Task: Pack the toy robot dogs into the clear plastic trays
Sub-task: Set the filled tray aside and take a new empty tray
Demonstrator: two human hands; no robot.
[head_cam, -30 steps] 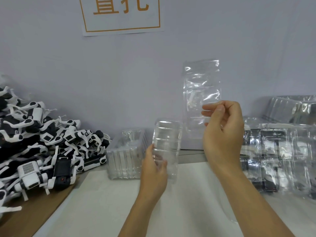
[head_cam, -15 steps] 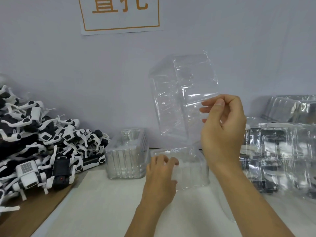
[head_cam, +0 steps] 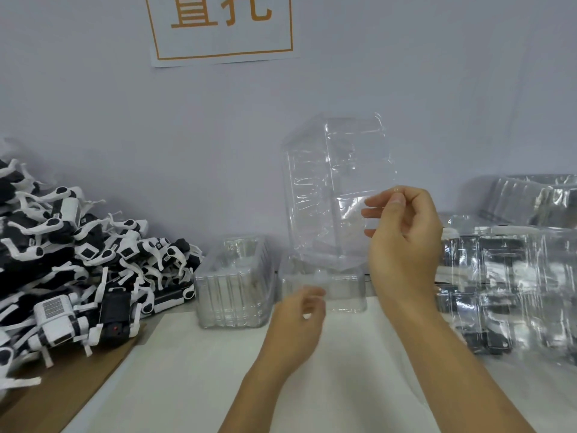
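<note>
A: Now, what is changed?
B: The clear tray is now set on the table and released by the loosely curled left hand; its lid is held upright, pinched by the right hand.
A: And the toy robot dogs?
B: Piled at left, unpacked.

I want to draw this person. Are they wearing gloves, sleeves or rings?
No. The left hand and right hand are bare: no gloves, rings or watch show. Both forearms are uncovered to the picture's bottom edge, with no sleeves in view.
</note>
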